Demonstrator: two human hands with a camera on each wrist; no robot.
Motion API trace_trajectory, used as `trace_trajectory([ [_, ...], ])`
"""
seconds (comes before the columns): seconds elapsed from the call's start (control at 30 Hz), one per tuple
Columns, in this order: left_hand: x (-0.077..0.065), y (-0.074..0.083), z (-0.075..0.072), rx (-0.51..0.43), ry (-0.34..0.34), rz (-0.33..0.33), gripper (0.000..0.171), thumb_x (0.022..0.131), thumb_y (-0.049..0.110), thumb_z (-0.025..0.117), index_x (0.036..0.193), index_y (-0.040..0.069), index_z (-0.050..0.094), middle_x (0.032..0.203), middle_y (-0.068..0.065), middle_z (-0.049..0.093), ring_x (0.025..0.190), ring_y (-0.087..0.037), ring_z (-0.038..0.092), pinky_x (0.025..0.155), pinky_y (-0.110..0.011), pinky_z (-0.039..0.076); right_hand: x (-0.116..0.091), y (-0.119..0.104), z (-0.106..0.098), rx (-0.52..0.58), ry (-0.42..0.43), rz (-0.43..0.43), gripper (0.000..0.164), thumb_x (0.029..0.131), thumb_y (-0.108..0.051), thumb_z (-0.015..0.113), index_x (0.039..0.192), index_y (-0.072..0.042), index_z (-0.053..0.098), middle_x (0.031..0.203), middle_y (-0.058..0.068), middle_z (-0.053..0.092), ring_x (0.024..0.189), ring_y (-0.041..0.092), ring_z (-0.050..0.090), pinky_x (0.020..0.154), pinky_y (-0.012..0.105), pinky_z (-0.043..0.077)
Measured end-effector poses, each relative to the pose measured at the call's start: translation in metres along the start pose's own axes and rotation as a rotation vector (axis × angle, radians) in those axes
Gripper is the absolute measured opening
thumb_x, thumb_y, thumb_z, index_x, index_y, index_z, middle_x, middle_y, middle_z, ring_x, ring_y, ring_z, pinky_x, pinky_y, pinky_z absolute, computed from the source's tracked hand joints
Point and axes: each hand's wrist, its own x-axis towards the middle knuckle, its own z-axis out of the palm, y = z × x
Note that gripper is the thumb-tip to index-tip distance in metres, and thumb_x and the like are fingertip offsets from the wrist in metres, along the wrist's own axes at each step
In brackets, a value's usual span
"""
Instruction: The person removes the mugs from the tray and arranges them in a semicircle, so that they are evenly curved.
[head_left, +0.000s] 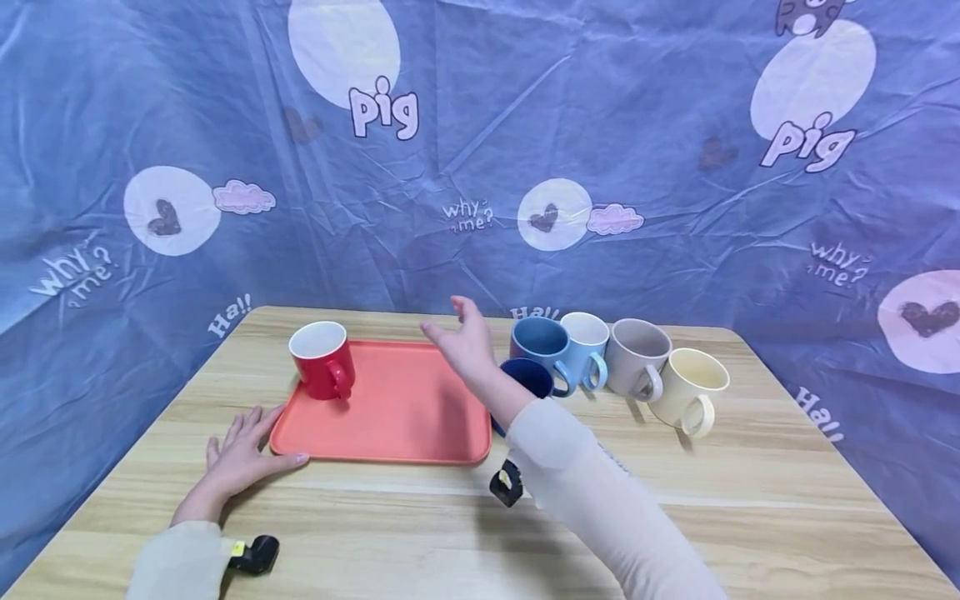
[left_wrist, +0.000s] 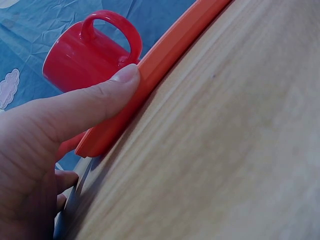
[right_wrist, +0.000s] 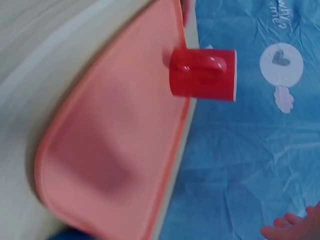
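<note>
A red mug (head_left: 321,372) with a white inside stands upright at the left end of an orange-red tray (head_left: 405,408). At the tray's near left corner, my left hand (head_left: 243,458) rests with spread fingers. Its thumb (left_wrist: 107,97) lies against the tray rim in the left wrist view, below the mug's handle. My right hand (head_left: 467,343) is raised above the tray's right part, fingers extended and holding nothing. Only the fingertips of that hand (right_wrist: 295,227) show in the right wrist view. Close under the right wrist is a dark blue mug (head_left: 525,375), partly hidden by the forearm.
Right of the tray stand a blue mug (head_left: 538,340), a light blue mug (head_left: 585,333), a grey mug (head_left: 632,358) and a cream mug (head_left: 675,396), handles toward me. A blue printed cloth (head_left: 465,150) hangs behind the wooden table (head_left: 375,533).
</note>
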Motion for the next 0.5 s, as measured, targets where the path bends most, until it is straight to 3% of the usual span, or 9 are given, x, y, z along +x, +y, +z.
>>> trace_trajectory([
  [0.5, 0.0, 0.002, -0.001, -0.017, 0.005, 0.001, 0.099, 0.063, 0.054, 0.067, 0.136, 0.004, 0.022, 0.134, -0.034, 0.007, 0.119, -0.05, -0.007, 0.082, -0.065, -0.015, -0.014, 0.008, 0.066, 0.083, -0.206, 0.076, 0.05, 0.074, -0.016, 0.068, 0.117, -0.002, 0.048, 0.105, 0.01, 0.056, 0.101, 0.026, 0.048, 0.081, 0.03, 0.041],
])
